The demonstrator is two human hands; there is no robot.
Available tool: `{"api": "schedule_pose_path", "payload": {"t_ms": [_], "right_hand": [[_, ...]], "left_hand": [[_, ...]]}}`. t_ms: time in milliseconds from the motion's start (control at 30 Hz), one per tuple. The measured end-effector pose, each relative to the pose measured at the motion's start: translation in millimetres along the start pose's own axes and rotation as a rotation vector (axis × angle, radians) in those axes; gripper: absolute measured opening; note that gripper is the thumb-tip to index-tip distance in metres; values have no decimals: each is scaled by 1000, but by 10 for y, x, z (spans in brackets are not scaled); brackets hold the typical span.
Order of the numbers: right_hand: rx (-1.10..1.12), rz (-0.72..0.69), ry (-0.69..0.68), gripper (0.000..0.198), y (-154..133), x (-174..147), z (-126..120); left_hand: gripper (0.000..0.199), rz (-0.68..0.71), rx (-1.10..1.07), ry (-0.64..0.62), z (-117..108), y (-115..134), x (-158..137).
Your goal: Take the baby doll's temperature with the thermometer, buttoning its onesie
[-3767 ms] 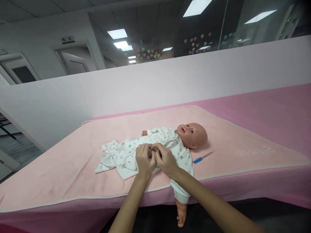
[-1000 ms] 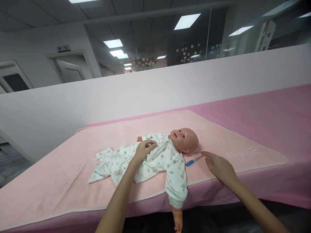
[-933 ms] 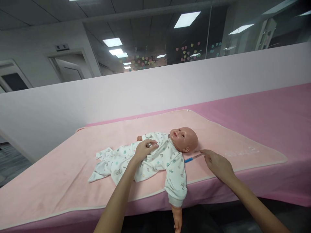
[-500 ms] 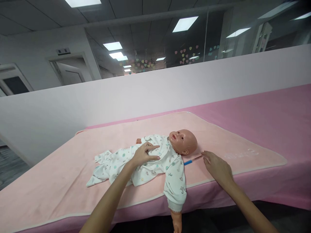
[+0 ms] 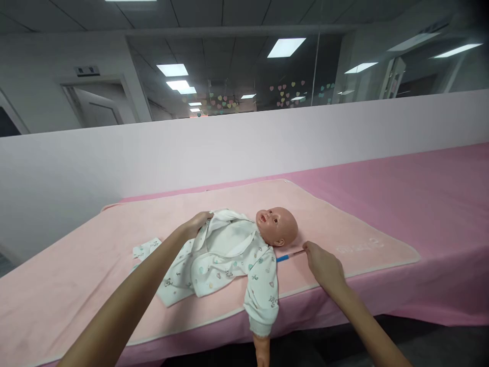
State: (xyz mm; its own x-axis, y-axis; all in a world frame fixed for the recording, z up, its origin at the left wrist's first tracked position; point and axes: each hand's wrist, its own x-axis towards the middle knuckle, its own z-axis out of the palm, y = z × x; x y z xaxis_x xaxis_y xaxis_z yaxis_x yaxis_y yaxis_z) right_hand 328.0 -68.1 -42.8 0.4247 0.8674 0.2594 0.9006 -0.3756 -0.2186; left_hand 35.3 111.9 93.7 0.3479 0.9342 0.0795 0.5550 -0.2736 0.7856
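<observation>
A bald baby doll [image 5: 278, 226] lies on its back, its head to the right, in a white printed baby shirt [image 5: 263, 278] and matching trousers. My left hand [image 5: 197, 224] is closed on the far front flap of the shirt and holds it folded back, so the plain white inside shows. Beside the doll's shoulder is a slim blue-ended thermometer [image 5: 283, 258]; its blue end lies by the sleeve. Around its other end, the fingertips of my right hand [image 5: 324, 265] are pinched. One doll arm [image 5: 262, 349] hangs over the near edge.
Under the doll is a peach blanket [image 5: 336, 219] with pale lettering at its right. Pink cloth [image 5: 439, 204] covers the table beneath it. A low white wall [image 5: 214, 153] runs along the back, with glass above it.
My left hand has moved left and pulled the shirt's front flap open. My right fingers have closed on the thermometer's end. The camera view has shifted a little.
</observation>
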Motion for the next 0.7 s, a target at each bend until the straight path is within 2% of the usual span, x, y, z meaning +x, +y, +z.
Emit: {"api": "schedule_pose_path", "payload": {"t_ms": [100,200,267,333,400,467,533,600,700], "right_hand": [[53,-22,2,29,44,-34,-29],[107,-18,44,28,56,-126,-87],[149,-27,92,28,24,-212,-211],[208,-75,149,28,-61,-293,-440],[282,-129,239,29,-218,-340,-753],[345,-137,374,30,-447,-321,-1072],[416,-180,451,29,-729,-224,-1296],[443,-232,415,28,-1028,-59,-1361],[375,-269,228,28,-1439,258,-1189]], "left_hand": [[9,81,216,80,-103,39,102],[16,179,386,135,-155,157,140],[19,263,571,165,-185,261,139],[19,349,809,195,-215,364,125],[23,399,980,213,-237,456,103],[26,404,1011,218,-245,531,80],[28,399,999,223,-240,587,61],[29,395,966,227,-228,624,51],[30,390,913,226,-216,651,46]]}}
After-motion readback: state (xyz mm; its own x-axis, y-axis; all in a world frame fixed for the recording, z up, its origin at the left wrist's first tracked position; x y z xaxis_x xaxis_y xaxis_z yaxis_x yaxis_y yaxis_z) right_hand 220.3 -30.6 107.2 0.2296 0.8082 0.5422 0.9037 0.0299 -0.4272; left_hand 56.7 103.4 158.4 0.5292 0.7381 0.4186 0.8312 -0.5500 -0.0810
